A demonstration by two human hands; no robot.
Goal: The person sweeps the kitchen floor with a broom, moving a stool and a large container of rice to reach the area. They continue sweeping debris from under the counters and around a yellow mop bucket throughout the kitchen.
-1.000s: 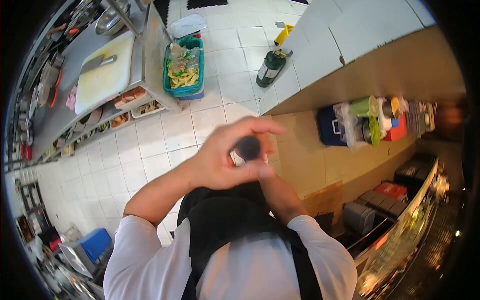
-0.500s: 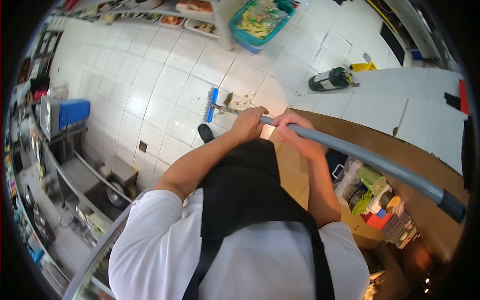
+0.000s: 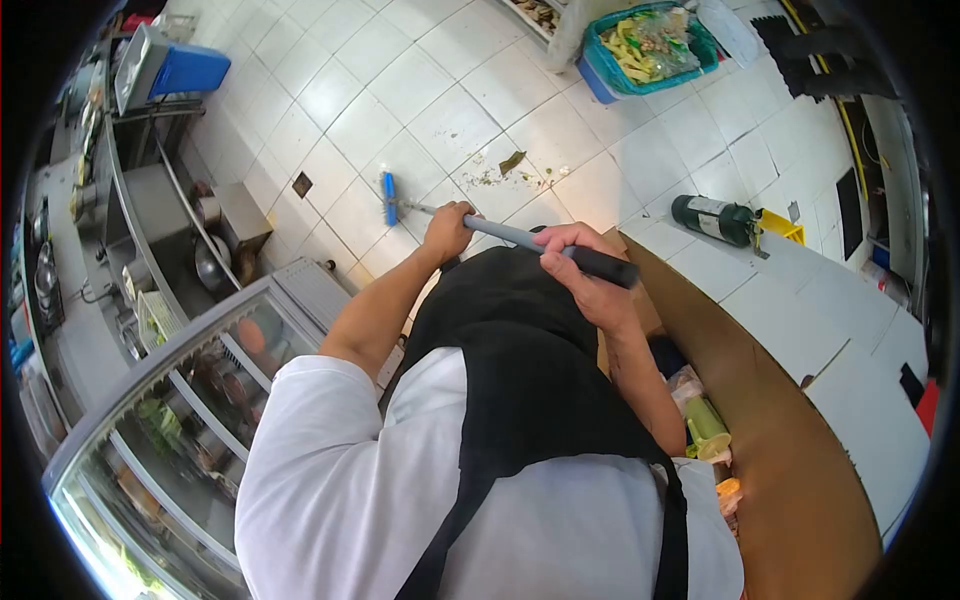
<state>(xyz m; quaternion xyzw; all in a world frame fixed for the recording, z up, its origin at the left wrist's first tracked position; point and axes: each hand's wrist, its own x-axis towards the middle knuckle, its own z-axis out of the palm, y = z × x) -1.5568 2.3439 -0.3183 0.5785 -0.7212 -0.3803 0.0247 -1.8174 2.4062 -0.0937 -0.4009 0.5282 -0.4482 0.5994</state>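
Observation:
A broom with a blue head (image 3: 390, 198) rests its bristles on the white tiled floor, to the left of a scatter of debris. My left hand (image 3: 448, 232) is closed around the grey broom handle (image 3: 505, 232) partway along it. My right hand (image 3: 585, 275) grips the same handle near its black end grip (image 3: 606, 268), close to my apron. The debris (image 3: 510, 165) includes a brown leaf-like piece and small crumbs, lying apart from the bristles.
A bin with a teal liner (image 3: 655, 50) holds food scraps at the top. A green gas cylinder (image 3: 715, 220) lies at right beside a brown-edged counter (image 3: 740, 350). At left stand a glass-topped display case (image 3: 170, 430), a steel counter (image 3: 150, 200) and a blue container (image 3: 190, 70).
The broom head has moved away from the debris, toward my left. My right hand now holds the handle near its black end, which stuck out far to the right before. My view has turned.

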